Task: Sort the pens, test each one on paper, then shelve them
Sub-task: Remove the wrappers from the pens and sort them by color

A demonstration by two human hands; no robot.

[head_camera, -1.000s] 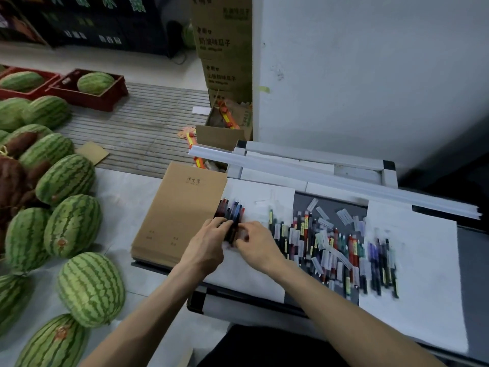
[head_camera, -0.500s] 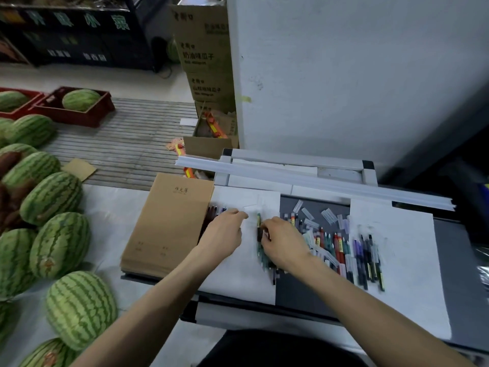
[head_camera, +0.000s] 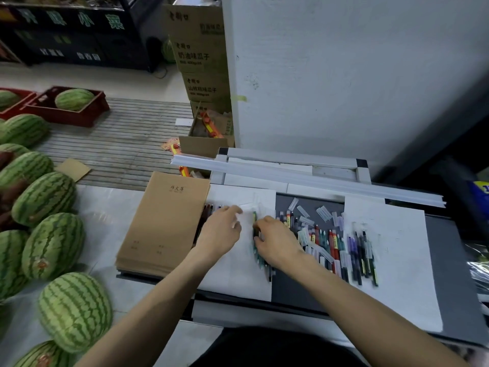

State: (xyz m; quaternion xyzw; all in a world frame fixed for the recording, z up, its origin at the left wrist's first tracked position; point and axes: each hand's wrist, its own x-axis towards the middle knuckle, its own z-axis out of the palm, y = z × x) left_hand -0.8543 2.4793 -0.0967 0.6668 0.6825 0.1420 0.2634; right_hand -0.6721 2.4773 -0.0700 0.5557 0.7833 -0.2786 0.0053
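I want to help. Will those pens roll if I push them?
Probably a little: the pens look slim and round. They lie on a flat table, so likely not far. Likely light: the right hand grips several.

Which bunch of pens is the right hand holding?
The green bunch at the left paper's right edge, pinched by the right hand; the dark bunch lies by the notebook, the mixed heap farther right.
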